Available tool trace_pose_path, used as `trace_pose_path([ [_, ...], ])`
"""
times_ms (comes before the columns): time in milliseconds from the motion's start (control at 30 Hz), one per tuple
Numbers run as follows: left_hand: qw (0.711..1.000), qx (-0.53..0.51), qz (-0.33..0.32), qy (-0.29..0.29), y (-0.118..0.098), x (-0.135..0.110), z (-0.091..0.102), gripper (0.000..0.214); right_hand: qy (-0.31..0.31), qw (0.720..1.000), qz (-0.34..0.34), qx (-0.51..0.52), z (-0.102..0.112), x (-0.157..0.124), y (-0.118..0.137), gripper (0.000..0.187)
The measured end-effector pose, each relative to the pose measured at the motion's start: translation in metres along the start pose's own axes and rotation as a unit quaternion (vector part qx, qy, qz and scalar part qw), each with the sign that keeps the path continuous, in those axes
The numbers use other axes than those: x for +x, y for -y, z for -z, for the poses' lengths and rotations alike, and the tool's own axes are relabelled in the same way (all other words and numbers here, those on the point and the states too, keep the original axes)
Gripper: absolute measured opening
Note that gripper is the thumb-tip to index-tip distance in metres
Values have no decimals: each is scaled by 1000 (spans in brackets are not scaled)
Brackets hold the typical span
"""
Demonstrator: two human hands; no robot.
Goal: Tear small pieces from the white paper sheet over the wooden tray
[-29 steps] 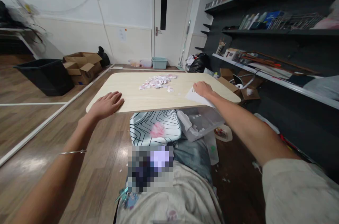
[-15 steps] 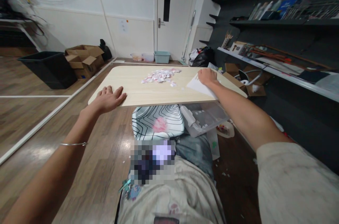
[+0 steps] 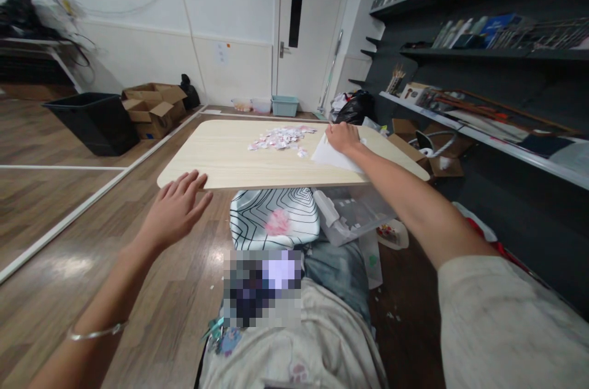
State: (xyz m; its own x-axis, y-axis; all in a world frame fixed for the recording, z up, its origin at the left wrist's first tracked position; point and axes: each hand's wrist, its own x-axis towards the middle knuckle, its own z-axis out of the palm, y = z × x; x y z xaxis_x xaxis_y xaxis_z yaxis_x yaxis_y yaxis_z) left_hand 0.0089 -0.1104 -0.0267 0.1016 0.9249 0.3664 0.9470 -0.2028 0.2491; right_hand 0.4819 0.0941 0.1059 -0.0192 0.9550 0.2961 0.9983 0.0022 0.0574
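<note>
A low, light wood table [image 3: 239,159] stands in front of me. My left hand [image 3: 175,208] hovers open just short of its near left edge, fingers spread, touching nothing. My right hand [image 3: 343,136] reaches across the table's right side with its fingers curled onto a white sheet of paper [image 3: 331,156], which lies flat on the top. Beside that hand, at the table's far middle, is a pile of small pink and white paper pieces [image 3: 281,137].
Under the table sit a black-and-white patterned cushion [image 3: 271,217] and a clear plastic box [image 3: 354,211]. Dark shelves [image 3: 483,100] line the right wall. A black bin [image 3: 92,119] and open cardboard boxes [image 3: 154,108] stand at the left. A white door [image 3: 308,27] is behind.
My left hand has come off the table's near edge and drawn back toward me. My right hand has slid the white sheet farther in along the table.
</note>
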Motion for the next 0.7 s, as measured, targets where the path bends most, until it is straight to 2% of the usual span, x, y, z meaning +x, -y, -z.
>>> trace_pose_path([
  [67,996,-72,52,-28,-10,-47,-1,93,19,1000,15,-9,-1,-6,1,72],
  [100,989,-116,87,-17,-15,-70,-3,93,29,999,24,-13,-2,-9,2,73],
  [200,954,-231,177,67,-31,-127,-18,97,55,997,55,-28,-5,-19,2,73],
  [267,926,-289,199,140,-43,-148,-32,99,67,995,67,-36,-6,-25,1,72],
  [367,902,-316,209,209,-61,-151,-50,106,75,994,66,-45,-7,-35,-3,72],
  [500,892,-309,170,283,-78,-132,-66,98,82,994,58,-42,-5,-51,-18,70],
  [700,909,-280,120,283,-81,-123,-92,71,84,995,34,-46,-2,-74,-60,66],
])
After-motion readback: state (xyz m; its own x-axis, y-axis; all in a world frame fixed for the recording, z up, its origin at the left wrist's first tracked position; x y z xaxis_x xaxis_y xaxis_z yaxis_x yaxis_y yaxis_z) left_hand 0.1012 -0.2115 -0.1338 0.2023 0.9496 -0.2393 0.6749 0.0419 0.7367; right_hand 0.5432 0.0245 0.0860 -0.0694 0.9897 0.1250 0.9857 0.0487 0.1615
